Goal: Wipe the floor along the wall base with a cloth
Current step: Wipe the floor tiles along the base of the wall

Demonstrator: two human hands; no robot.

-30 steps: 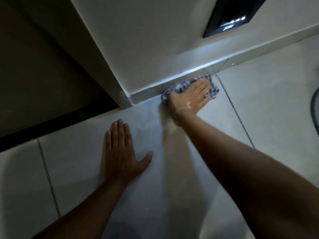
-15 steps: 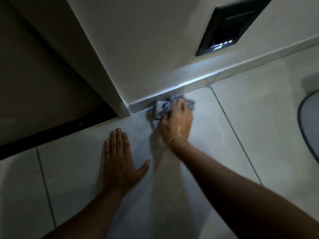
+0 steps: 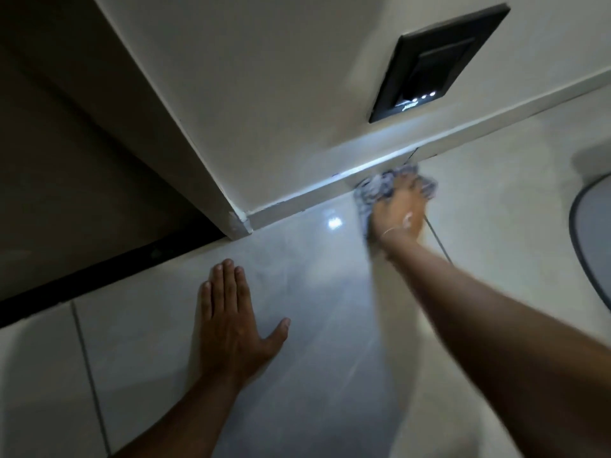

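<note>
A bunched blue-and-white checked cloth (image 3: 373, 190) lies on the grey tiled floor (image 3: 314, 276) right against the pale skirting (image 3: 304, 198) at the foot of the white wall. My right hand (image 3: 398, 211) presses down on the cloth and grips it, blurred by motion, with a thin bracelet at the wrist. My left hand (image 3: 231, 319) rests flat on the floor tile nearer to me, fingers together and thumb out, holding nothing.
A black wall panel (image 3: 436, 64) with small white lights sits low on the wall above the cloth. The wall ends at a corner (image 3: 238, 223); a dark opening lies to its left. A dark-rimmed round mat (image 3: 591, 239) lies at the right edge.
My right hand has swept the cloth left along the skirting and then back to the right, bunching it up. My left hand has stayed flat on the tile.
</note>
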